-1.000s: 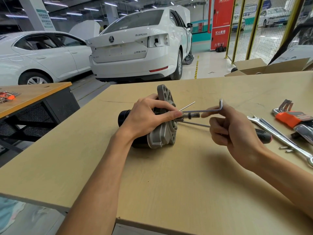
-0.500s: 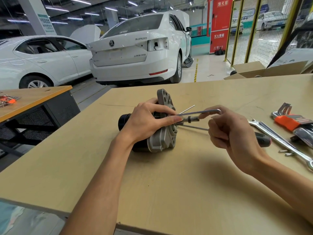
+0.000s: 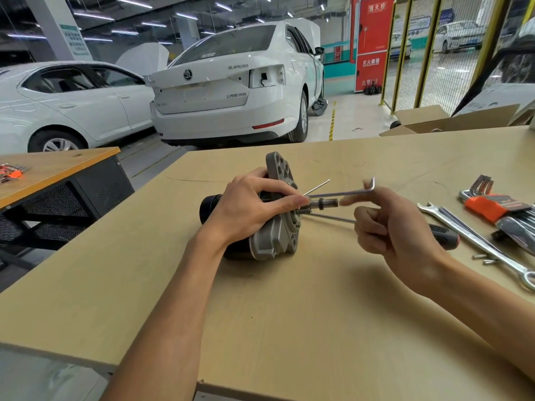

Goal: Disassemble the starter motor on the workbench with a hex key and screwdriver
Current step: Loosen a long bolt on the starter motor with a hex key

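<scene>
Two hands work on a starter motor lying on a wooden workbench.

The workbench (image 3: 289, 328) fills most of the view, and two white cars (image 3: 225, 91) stand behind it on the shop floor. The starter motor (image 3: 269, 227) lies on its side near the middle of the bench, with its grey flange turned to the right. The left hand (image 3: 246, 209) grips the motor from above, fingers curled round the body and the flange. The right hand (image 3: 399, 227) is just right of the motor; its blurred fingers touch the long arm of the hex key (image 3: 344, 192), but I cannot tell if they pinch it. The screwdriver (image 3: 443, 235) lies behind this hand. A wrench (image 3: 474, 241) and a hex key set (image 3: 492, 204) rest at the right edge.
</scene>
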`<action>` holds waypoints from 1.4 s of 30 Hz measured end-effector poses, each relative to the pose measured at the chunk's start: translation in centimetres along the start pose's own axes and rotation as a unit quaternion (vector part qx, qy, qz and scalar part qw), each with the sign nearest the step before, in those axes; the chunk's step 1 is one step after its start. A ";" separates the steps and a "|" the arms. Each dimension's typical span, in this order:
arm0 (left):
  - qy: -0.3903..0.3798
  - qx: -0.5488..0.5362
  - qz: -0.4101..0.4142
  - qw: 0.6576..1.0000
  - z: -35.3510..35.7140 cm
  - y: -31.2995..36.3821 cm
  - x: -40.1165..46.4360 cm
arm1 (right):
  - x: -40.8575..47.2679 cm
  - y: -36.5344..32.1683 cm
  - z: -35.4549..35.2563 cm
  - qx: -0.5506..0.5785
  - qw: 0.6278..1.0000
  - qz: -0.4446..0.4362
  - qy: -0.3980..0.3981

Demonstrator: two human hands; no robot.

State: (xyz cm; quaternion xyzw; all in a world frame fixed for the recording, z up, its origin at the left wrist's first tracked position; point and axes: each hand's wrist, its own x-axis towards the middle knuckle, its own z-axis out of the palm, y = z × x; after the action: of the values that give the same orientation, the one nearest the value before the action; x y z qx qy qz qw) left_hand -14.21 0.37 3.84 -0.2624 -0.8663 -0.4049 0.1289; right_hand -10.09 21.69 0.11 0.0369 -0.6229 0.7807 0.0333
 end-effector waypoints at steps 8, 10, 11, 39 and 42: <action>-0.001 -0.002 -0.002 1.000 0.0 0.0 0.1 | -0.2 -0.2 -0.1 0.046 0.996 -0.026 -0.074; -0.001 -0.002 0.000 1.000 0.0 -0.1 0.1 | -0.2 -0.1 -0.1 0.035 0.996 -0.041 -0.073; 0.000 -0.001 0.000 1.000 0.0 -0.1 0.1 | -0.2 0.0 0.0 0.024 0.996 -0.053 -0.069; 0.012 -0.008 0.002 1.000 0.2 -0.1 -0.1 | -0.1 0.1 0.3 0.000 1.000 0.002 0.023; 0.011 0.000 0.005 1.000 0.2 -0.2 -0.1 | -0.1 0.2 0.5 0.021 0.999 0.017 0.021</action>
State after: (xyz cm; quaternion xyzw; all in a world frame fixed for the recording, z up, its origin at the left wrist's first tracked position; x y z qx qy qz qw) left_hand -14.21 0.38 3.59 -0.2626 -0.8634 -0.4073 0.1404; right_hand -10.01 21.15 0.05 0.0106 -0.6057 0.7949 0.0324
